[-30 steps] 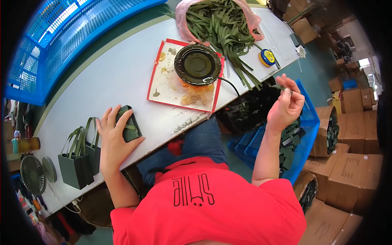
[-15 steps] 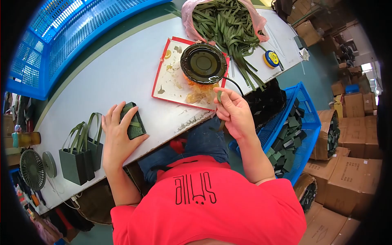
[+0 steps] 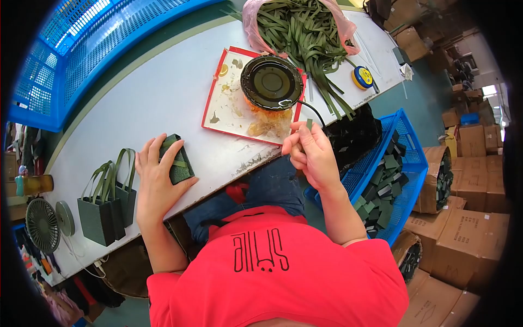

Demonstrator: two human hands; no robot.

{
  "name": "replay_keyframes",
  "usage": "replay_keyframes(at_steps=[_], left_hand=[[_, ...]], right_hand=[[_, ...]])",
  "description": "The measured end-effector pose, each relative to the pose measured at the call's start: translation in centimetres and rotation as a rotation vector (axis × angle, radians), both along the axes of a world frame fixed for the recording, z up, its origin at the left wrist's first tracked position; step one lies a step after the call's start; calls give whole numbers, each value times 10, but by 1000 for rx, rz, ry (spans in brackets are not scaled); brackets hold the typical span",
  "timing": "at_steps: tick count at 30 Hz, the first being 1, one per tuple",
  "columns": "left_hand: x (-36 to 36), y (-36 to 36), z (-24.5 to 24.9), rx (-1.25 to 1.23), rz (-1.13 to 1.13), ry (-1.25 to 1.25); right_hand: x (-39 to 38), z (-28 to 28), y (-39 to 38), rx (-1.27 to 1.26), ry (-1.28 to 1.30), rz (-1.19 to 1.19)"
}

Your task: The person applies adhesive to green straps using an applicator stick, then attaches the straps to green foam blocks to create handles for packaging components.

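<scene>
My left hand [image 3: 159, 182] lies over a small dark green box [image 3: 180, 161] near the table's front edge, thumb and fingers around its sides. A green ribbon piece crosses the box. In my right hand [image 3: 311, 150], thumb and fingertips pinch a short green ribbon end [image 3: 309, 124], just in front of the red-rimmed tray [image 3: 218, 116]. On that tray stands a round black pot [image 3: 272, 82] with dark, glossy contents and amber residue below it. Small green bags with ribbon handles [image 3: 99, 218] stand left of my left hand.
A pink bag [image 3: 253, 24] of green ribbons [image 3: 305, 32] sits at the back, beside a yellow-blue tape roll [image 3: 362, 77]. A blue crate [image 3: 417, 163] of green pieces is at the right. A fan [image 3: 43, 224] and large blue crate [image 3: 71, 82] are left.
My right hand has turned and shifted slightly right, and the ribbon end now points up above its fingertips. My left hand stays on the box.
</scene>
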State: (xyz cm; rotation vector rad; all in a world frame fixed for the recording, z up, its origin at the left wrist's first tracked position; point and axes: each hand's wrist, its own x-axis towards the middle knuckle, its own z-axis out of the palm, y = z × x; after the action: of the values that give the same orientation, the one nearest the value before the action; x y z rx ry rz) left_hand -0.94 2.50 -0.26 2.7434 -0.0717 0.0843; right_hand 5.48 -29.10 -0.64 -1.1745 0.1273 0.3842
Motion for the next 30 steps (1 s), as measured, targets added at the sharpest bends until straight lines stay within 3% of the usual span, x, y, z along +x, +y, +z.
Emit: replay_keyframes(at_steps=[2, 5, 8, 9, 11, 15, 20, 28, 30], left_hand=[[0, 0, 1, 0, 1, -12], [1, 1, 2, -65, -76, -5], [-4, -1, 16, -694, -322, 156], [0, 0, 16, -725, -556, 176], [4, -20, 24, -892, -800, 238], [8, -37, 12, -926, -827, 326], [12, -35, 13, -782, -900, 287], [12, -36, 9, -766, -923, 260], [12, -35, 10, -762, -900, 274]], right_hand=[[0, 0, -1, -7, 11, 45], [1, 1, -3, -233, -31, 187], [-5, 12, 1, -305, -64, 391], [-7, 15, 5, -370, -80, 431], [-14, 22, 16, -496, -116, 514], [-21, 24, 25, -639, -379, 620], [-21, 23, 25, -650, -420, 662], [-20, 23, 23, -684, -490, 733], [-24, 26, 25, -592, -422, 636]])
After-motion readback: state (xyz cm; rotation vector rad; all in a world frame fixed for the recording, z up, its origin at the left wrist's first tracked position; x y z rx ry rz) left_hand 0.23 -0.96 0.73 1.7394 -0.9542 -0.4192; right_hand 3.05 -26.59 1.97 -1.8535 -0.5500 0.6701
